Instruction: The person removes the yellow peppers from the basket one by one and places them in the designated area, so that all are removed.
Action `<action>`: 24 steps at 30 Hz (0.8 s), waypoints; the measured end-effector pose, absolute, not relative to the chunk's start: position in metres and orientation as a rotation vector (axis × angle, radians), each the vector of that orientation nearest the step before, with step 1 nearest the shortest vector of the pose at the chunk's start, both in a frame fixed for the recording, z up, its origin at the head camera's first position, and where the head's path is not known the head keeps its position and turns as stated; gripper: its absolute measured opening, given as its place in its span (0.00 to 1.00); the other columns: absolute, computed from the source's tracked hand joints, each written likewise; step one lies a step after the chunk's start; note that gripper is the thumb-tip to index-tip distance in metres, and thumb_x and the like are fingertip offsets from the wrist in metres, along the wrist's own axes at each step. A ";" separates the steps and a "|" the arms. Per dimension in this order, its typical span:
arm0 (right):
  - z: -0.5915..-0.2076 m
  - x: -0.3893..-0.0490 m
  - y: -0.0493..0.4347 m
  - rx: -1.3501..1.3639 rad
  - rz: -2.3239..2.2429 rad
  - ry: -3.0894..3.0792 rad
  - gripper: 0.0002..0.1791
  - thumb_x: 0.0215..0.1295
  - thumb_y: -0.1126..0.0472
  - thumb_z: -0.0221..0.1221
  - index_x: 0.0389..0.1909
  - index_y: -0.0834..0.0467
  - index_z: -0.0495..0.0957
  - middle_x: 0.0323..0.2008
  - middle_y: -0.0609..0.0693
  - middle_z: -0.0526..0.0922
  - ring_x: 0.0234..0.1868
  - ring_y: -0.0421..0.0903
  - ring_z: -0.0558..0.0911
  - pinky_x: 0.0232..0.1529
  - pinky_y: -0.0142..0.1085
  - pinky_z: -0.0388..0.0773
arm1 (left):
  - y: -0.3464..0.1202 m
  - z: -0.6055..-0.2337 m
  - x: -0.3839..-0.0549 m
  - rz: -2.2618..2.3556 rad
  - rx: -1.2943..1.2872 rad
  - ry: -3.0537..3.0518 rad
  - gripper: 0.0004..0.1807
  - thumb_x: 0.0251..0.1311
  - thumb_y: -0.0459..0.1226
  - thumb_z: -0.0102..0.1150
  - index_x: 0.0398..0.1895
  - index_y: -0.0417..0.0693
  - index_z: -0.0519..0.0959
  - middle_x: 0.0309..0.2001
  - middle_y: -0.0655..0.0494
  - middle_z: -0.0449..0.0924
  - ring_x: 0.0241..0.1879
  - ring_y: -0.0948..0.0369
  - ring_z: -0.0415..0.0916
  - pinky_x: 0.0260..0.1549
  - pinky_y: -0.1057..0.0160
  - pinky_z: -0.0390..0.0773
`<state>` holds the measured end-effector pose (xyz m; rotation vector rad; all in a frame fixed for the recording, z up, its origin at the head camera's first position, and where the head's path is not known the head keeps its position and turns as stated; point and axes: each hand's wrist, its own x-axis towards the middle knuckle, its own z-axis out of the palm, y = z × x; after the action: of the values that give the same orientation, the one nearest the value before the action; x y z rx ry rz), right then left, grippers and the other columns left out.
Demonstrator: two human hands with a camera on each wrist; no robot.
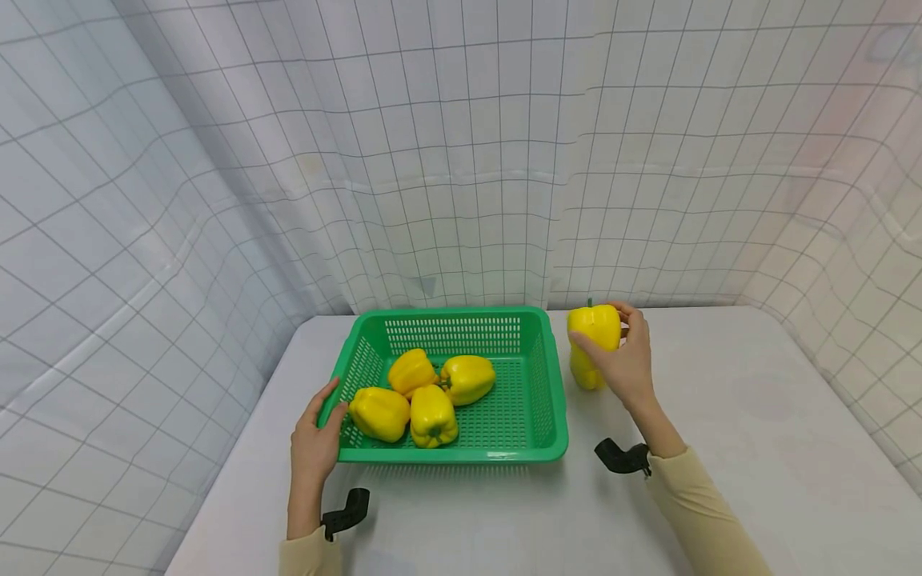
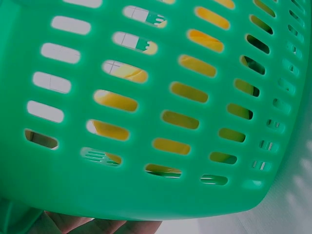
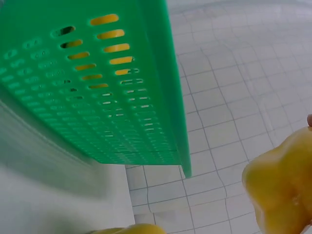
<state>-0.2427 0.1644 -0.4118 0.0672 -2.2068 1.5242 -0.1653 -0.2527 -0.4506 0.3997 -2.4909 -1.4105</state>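
A green plastic basket (image 1: pixel 454 456) with slotted walls holds several yellow bell peppers (image 1: pixel 434 416) grouped in its left half. My left hand (image 1: pixel 315 442) grips the basket's left rim, thumb on the inner side; in the left wrist view its fingers (image 2: pixel 105 226) show past the rim. Just right of the basket, my right hand (image 1: pixel 628 364) holds a yellow bell pepper (image 1: pixel 594 322) upright, green stem on top, between thumb and fingers. Another yellow pepper (image 1: pixel 587 376) shows partly below it, and its edge also enters the bottom of the right wrist view.
The basket stands on a white table (image 1: pixel 720 416). White grid-patterned curtains (image 1: pixel 461 160) hang behind the table and along both sides. A black camera mount (image 1: pixel 623 457) sticks out from the right wrist and a similar mount (image 1: pixel 347 512) from the left.
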 end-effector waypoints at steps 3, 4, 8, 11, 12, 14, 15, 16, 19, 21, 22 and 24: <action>-0.414 -0.244 0.172 0.032 1.527 -2.188 0.39 0.53 0.53 0.69 0.62 0.62 0.62 0.54 0.59 0.65 0.48 0.51 0.64 0.43 0.43 0.62 | -0.253 -0.450 -0.165 -1.405 0.406 -2.499 0.26 0.70 0.48 0.46 0.70 0.56 0.65 0.69 0.45 0.59 0.57 0.47 0.64 0.45 0.49 0.65; -0.414 -0.244 0.175 0.016 1.529 -2.184 0.39 0.53 0.53 0.69 0.62 0.62 0.62 0.54 0.58 0.64 0.48 0.50 0.64 0.42 0.43 0.62 | -0.253 -0.450 -0.165 -1.404 0.407 -2.502 0.26 0.70 0.48 0.46 0.70 0.56 0.64 0.69 0.44 0.59 0.55 0.47 0.64 0.44 0.49 0.65; -0.416 -0.245 0.185 -0.051 1.524 -2.173 0.40 0.54 0.52 0.69 0.63 0.61 0.62 0.54 0.56 0.64 0.47 0.48 0.63 0.41 0.41 0.64 | -0.252 -0.450 -0.165 -1.398 0.411 -2.510 0.26 0.70 0.49 0.46 0.70 0.56 0.64 0.68 0.44 0.60 0.51 0.48 0.66 0.40 0.53 0.65; -0.419 -0.247 0.193 -0.097 1.506 -2.175 0.40 0.54 0.51 0.68 0.64 0.59 0.62 0.54 0.56 0.63 0.47 0.46 0.62 0.40 0.40 0.64 | -0.252 -0.450 -0.165 -1.395 0.410 -2.510 0.26 0.70 0.48 0.46 0.70 0.56 0.64 0.68 0.44 0.60 0.51 0.48 0.66 0.40 0.52 0.65; -0.420 -0.247 0.196 -0.107 1.502 -2.177 0.39 0.54 0.51 0.68 0.64 0.59 0.62 0.54 0.56 0.63 0.47 0.46 0.62 0.40 0.40 0.64 | -0.252 -0.450 -0.165 -1.394 0.408 -2.508 0.26 0.70 0.48 0.46 0.70 0.56 0.65 0.68 0.44 0.60 0.51 0.48 0.66 0.41 0.52 0.65; -0.422 -0.248 0.201 -0.132 1.498 -2.188 0.39 0.55 0.50 0.68 0.64 0.58 0.62 0.54 0.56 0.62 0.46 0.46 0.61 0.40 0.40 0.64 | -0.252 -0.450 -0.165 -1.392 0.404 -2.505 0.26 0.70 0.48 0.46 0.70 0.56 0.65 0.69 0.44 0.59 0.54 0.47 0.65 0.43 0.50 0.65; -0.423 -0.249 0.203 -0.147 1.496 -2.194 0.39 0.55 0.50 0.67 0.64 0.57 0.62 0.55 0.56 0.61 0.46 0.46 0.61 0.40 0.40 0.64 | -0.252 -0.450 -0.165 -1.394 0.403 -2.502 0.26 0.70 0.47 0.46 0.70 0.56 0.65 0.69 0.44 0.59 0.56 0.47 0.64 0.45 0.49 0.65; -0.423 -0.249 0.205 -0.159 1.494 -2.202 0.39 0.55 0.49 0.67 0.65 0.57 0.63 0.55 0.56 0.61 0.46 0.46 0.61 0.40 0.40 0.64 | -0.252 -0.450 -0.165 -1.395 0.402 -2.500 0.26 0.70 0.47 0.46 0.70 0.56 0.65 0.69 0.45 0.59 0.57 0.47 0.63 0.46 0.48 0.64; -0.424 -0.251 0.210 -0.196 1.484 -2.222 0.39 0.55 0.48 0.67 0.65 0.56 0.62 0.56 0.57 0.60 0.46 0.46 0.60 0.39 0.40 0.64 | -0.252 -0.449 -0.164 -1.396 0.401 -2.500 0.26 0.70 0.47 0.46 0.70 0.56 0.65 0.69 0.45 0.58 0.61 0.46 0.60 0.49 0.45 0.63; -0.426 -0.252 0.214 -0.209 1.477 -2.226 0.39 0.55 0.49 0.67 0.66 0.56 0.63 0.56 0.57 0.59 0.46 0.46 0.60 0.39 0.40 0.64 | -0.252 -0.449 -0.164 -1.399 0.402 -2.502 0.26 0.70 0.47 0.46 0.70 0.56 0.64 0.69 0.45 0.58 0.62 0.45 0.60 0.50 0.44 0.63; -0.427 -0.253 0.216 -0.214 1.474 -2.227 0.39 0.55 0.49 0.67 0.66 0.56 0.63 0.57 0.57 0.59 0.46 0.45 0.60 0.39 0.40 0.64 | -0.252 -0.449 -0.164 -1.400 0.402 -2.502 0.26 0.70 0.47 0.46 0.70 0.56 0.64 0.69 0.45 0.58 0.62 0.45 0.60 0.50 0.44 0.62; -0.430 -0.255 0.220 -0.220 1.467 -2.231 0.39 0.55 0.49 0.67 0.65 0.56 0.63 0.56 0.57 0.59 0.46 0.46 0.60 0.39 0.40 0.63 | -0.252 -0.449 -0.164 -1.404 0.400 -2.501 0.26 0.70 0.47 0.46 0.70 0.56 0.64 0.69 0.45 0.58 0.62 0.45 0.59 0.50 0.44 0.62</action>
<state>-0.2551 0.2198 -0.4299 -0.2200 -2.2311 1.4670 -0.1644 -0.2519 -0.4486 0.4005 -2.5013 -1.4040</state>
